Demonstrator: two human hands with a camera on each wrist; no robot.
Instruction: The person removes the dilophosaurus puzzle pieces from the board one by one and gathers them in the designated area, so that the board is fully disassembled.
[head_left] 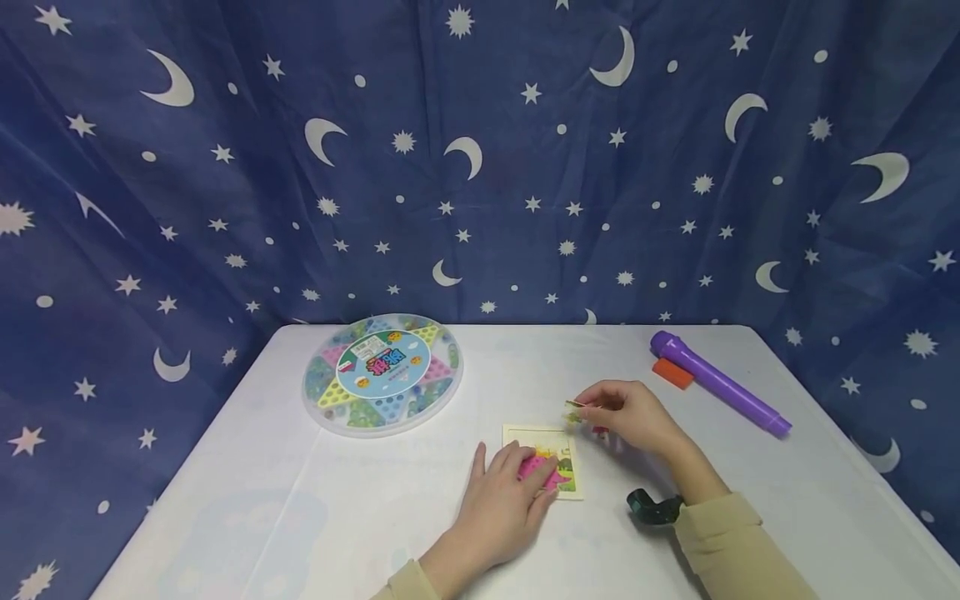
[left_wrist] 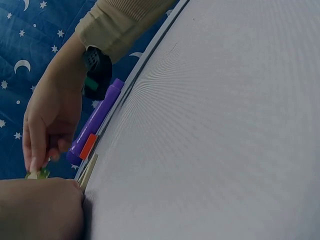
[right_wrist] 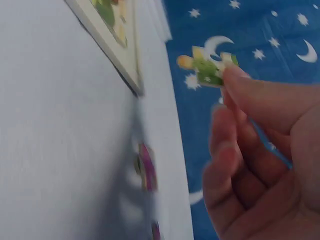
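Note:
A small puzzle piece point(right_wrist: 207, 67), green and cream with an orange knob, is pinched between thumb and fingertips of my right hand point(head_left: 630, 417). The hand is raised just off the upper right corner of a pale puzzle frame point(head_left: 517, 435). Inside that frame lies a partly assembled picture with a pink figure point(head_left: 531, 467) and green parts. My left hand point(head_left: 498, 504) rests on the frame's left side, its fingers extended over the pink part and hiding some of it. Under the right hand, a loose pink-purple puzzle piece point(right_wrist: 148, 167) lies on the table; part of another shows at the lower edge.
A round, clear-cased Chinese checkers board point(head_left: 382, 375) lies at the back left. Toward the back right are a purple toy microphone point(head_left: 723, 385) and an orange block point(head_left: 672, 373). A dark wrist device point(head_left: 654, 508) is by the right sleeve. A star-patterned curtain point(head_left: 510, 167) hangs behind the white table.

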